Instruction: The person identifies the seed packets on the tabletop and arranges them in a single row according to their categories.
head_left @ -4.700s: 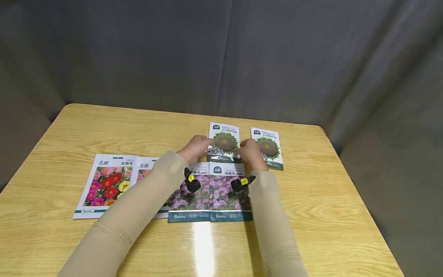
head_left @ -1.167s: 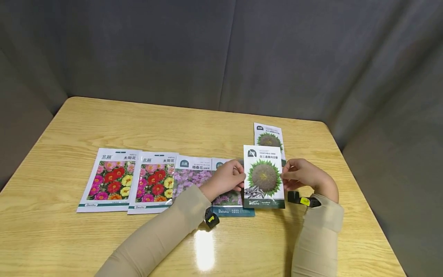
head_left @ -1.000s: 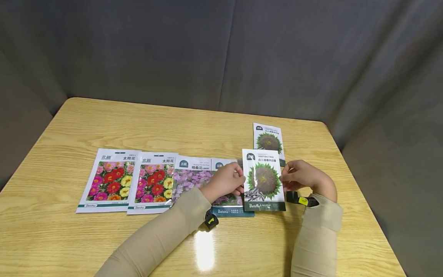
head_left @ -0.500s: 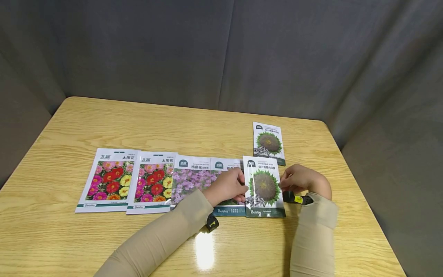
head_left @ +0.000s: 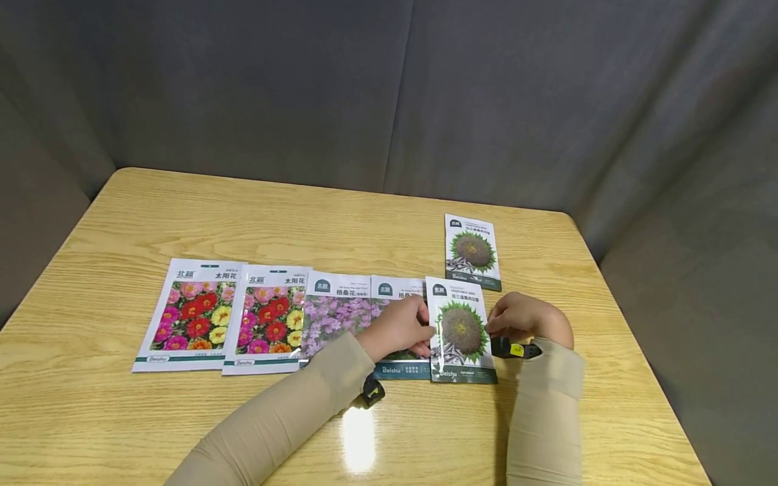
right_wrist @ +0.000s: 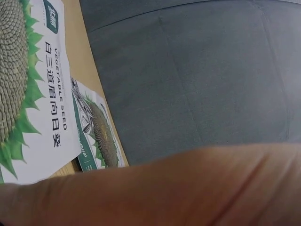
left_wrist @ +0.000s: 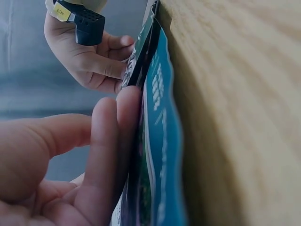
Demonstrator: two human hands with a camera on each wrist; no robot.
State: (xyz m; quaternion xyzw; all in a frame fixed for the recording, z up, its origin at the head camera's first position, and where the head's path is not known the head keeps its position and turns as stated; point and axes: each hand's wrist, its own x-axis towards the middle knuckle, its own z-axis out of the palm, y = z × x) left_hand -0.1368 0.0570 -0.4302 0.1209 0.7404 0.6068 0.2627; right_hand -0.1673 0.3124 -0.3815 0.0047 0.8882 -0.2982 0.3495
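Observation:
A sunflower seed packet (head_left: pixel 462 331), white with a dark green bottom band, lies at the right end of a row of packets. My left hand (head_left: pixel 398 327) holds its left edge with the fingertips. At the right edge, my right hand (head_left: pixel 529 316) pinches it between thumb and curled fingers. Under my left hand is a purple-flower seed packet (head_left: pixel 401 369), partly hidden and overlapped by the sunflower one. In the left wrist view its blue-green lower edge (left_wrist: pixel 164 127) sits near my fingertips. The sunflower print (right_wrist: pixel 11 75) shows large in the right wrist view.
Behind the held packet lies a second sunflower packet (head_left: pixel 472 251). To the left, another purple-flower packet (head_left: pixel 337 314) and two packets with red and yellow flowers (head_left: pixel 191 310) continue the row on the wooden table (head_left: pixel 292 216). A grey curtain (head_left: pixel 273 94) hangs behind.
Both hands first took the sunflower packet from behind the purple ones and brought it right and forward. It has since come down beside the row and shifted slightly left.

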